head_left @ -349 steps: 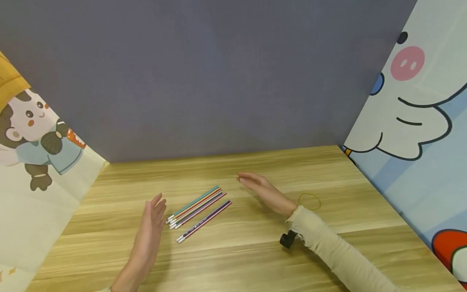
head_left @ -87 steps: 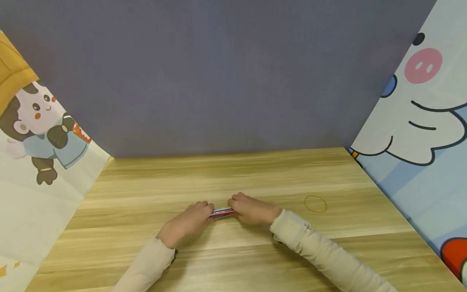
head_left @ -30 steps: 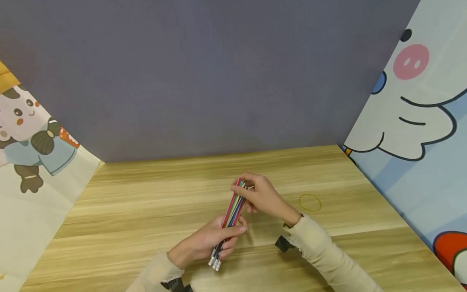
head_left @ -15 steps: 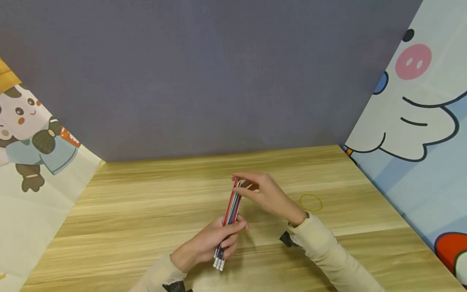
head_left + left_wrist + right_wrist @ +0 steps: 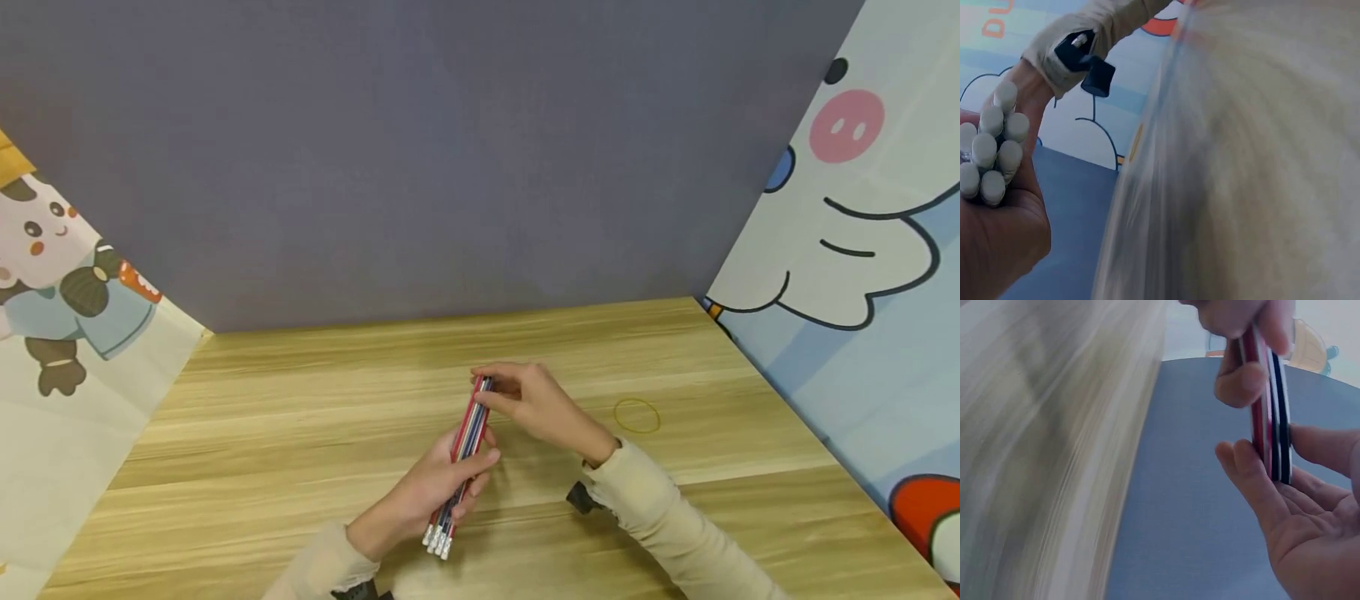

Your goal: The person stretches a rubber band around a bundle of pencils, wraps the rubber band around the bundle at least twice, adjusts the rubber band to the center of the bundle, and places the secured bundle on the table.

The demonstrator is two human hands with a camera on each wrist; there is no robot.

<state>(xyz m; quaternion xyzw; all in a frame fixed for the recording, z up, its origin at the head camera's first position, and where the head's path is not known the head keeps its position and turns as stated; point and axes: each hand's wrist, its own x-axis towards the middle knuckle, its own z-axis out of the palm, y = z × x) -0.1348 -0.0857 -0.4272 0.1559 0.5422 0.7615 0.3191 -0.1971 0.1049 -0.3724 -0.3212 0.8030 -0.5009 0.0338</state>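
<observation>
A bundle of striped pencils [image 5: 471,429] is held above the table, tilted, with its white eraser ends towards the person. My left hand [image 5: 423,492] grips the lower part, thumb across the top. Clustered erasers [image 5: 985,150] stick out of that grip in the left wrist view. At the far end, my right hand [image 5: 551,412] pinches the pencils between thumb and fingers. In the right wrist view, the pencil ends [image 5: 1272,431] sit between its thumb and fingertips, fairly level with each other. A thin yellow rubber band [image 5: 659,418] lies on the table, right of the right hand.
The wood-grain table [image 5: 285,433] ends at a grey upright panel [image 5: 465,167] behind. Cartoon-printed panels stand at the left [image 5: 97,275] and right [image 5: 840,250]. Small black devices [image 5: 581,497] are strapped at the wrists.
The pencils lay loose on the table at first, then were gathered and lifted by both hands. Lately their far ends have become more even and the right fingers have closed in on them. The rubber band stays put.
</observation>
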